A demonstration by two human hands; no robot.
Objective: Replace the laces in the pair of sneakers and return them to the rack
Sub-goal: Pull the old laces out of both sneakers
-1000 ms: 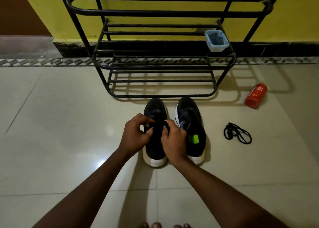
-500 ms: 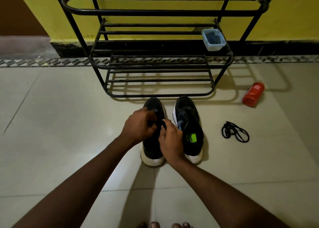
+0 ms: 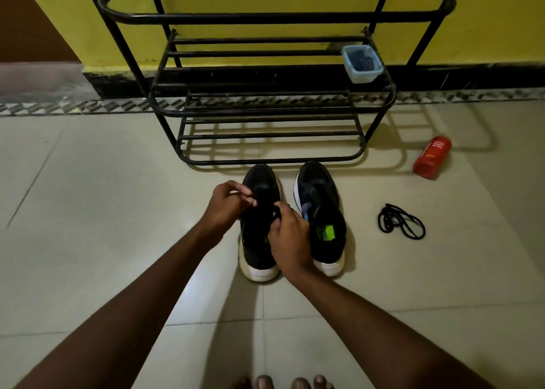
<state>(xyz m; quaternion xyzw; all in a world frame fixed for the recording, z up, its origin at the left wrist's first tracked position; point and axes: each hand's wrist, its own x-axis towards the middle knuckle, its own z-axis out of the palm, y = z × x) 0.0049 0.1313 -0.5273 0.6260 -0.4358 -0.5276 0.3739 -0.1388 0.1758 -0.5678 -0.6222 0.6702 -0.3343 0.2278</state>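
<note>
Your left hand and right hand are both working over the same black sneaker, which is standing on the floor tiles directly beneath them. The left fingers are curling in a pinch above its toe end. The right fingers are curling tight at its lacing, nearer you. Both appear to be gripping the lace; it is black on black, so detail is hard to read. The second sneaker is sitting just beside your right hand, on its outer side, and is touched by neither hand. A loose lace coil is lying further out to that side. The shoe rack is standing beyond both hands, carrying a small blue plastic tub. A red bottle is lying far right of them.
</note>
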